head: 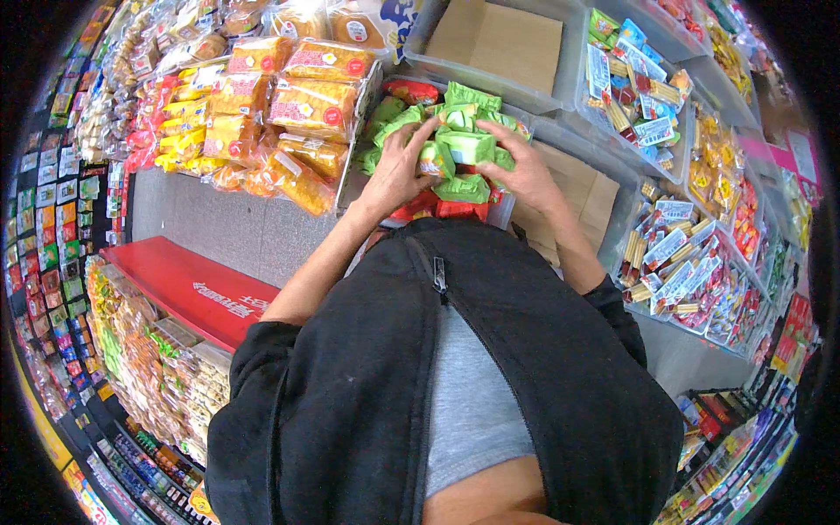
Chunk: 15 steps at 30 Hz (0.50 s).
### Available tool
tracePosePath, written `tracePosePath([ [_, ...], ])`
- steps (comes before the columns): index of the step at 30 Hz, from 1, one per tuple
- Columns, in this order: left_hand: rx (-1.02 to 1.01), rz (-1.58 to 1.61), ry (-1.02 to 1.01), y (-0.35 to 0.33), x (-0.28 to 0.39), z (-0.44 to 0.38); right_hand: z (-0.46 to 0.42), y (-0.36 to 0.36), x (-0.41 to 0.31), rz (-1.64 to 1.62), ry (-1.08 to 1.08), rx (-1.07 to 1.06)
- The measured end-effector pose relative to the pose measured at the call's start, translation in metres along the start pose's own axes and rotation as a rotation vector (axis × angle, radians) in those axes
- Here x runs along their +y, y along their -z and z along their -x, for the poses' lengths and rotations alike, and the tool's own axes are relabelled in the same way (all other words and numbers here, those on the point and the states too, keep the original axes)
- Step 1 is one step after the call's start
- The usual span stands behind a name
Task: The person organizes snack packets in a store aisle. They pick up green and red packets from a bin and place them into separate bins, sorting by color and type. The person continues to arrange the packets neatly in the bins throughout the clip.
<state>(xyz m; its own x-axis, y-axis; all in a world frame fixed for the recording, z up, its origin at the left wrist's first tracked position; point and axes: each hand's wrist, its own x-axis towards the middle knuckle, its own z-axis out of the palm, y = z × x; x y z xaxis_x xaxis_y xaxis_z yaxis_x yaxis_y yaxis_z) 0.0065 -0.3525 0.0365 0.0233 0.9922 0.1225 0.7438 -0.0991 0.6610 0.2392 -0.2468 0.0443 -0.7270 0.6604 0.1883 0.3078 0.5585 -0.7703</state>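
Directly in front of me, several green snack packets (466, 147) are heaped in a clear plastic bin (502, 213). My left hand (397, 167) grips the heap from the left, with curved fingers over the packets. From the right, my right hand (522, 167) holds the same cluster, its thumb and fingers touching the wrappers. Red packets (462, 210) show underneath near the bin's front edge, and another red packet (412, 92) lies at the back left. How many packets each hand grips is hidden.
Wrapped bread packs (315, 105) are stacked left of the bin. Cardboard lines a bin (495, 39) behind and another bin (571, 197) at right. Further right, biscuit-stick packs (676, 256) fill divided bins. A red shelf edge (190, 282) juts out at lower left.
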Motion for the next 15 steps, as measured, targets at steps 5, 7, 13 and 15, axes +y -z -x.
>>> tracePosePath([
  [5, 0.076, -0.042, -0.025, 0.012, 0.005, 0.023, 0.024, 0.018, 0.041, -0.329, -0.403, 0.001],
  [7, 0.132, -0.038, 0.021, 0.014, -0.002, 0.033, 0.036, 0.018, 0.045, -0.108, -0.483, -0.067],
  [13, 0.182, -0.027, 0.081, 0.016, -0.006, 0.043, 0.052, -0.015, 0.034, -0.177, -0.54, 0.074],
  [15, 0.18, -0.029, 0.012, 0.017, -0.003, 0.034, 0.052, -0.016, 0.032, -0.128, -0.492, 0.068],
])
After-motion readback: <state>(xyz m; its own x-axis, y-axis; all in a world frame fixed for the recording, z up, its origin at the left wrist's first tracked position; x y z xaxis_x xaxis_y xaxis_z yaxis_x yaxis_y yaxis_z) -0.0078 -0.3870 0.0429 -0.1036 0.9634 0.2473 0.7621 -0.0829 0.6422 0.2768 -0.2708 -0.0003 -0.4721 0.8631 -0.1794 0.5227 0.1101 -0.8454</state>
